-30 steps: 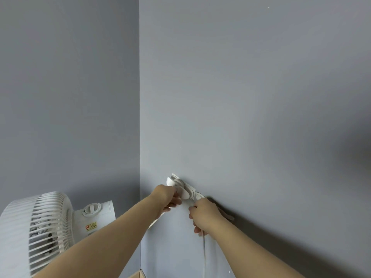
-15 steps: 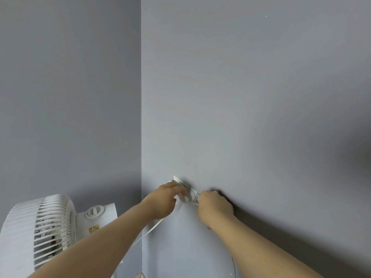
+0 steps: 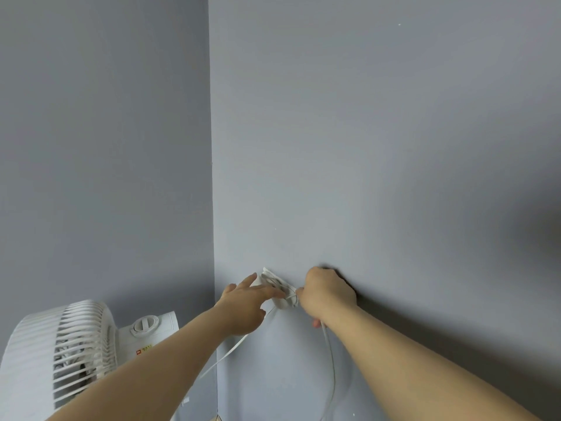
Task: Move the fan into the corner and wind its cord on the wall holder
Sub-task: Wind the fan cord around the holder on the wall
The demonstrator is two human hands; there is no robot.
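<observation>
A white fan (image 3: 69,347) stands at the lower left, by the corner of two grey walls. Low on the right wall sits a small white cord holder (image 3: 274,282) with turns of white cord around it. My left hand (image 3: 247,302) lies with straight fingers against the holder's left side. My right hand (image 3: 326,294) is curled around the white cord (image 3: 331,354) at the holder's right edge. One strand of the cord hangs down in a loop under that hand. Another strand runs down left behind my left forearm.
The corner line between the two grey walls (image 3: 212,177) runs down the middle left of the view. A strip of light floor (image 3: 217,417) shows at the bottom by the corner.
My left hand has straightened its fingers on the holder. My right hand has moved up and right along the wall, pulling the cord across the holder, and a hanging loop now shows below it.
</observation>
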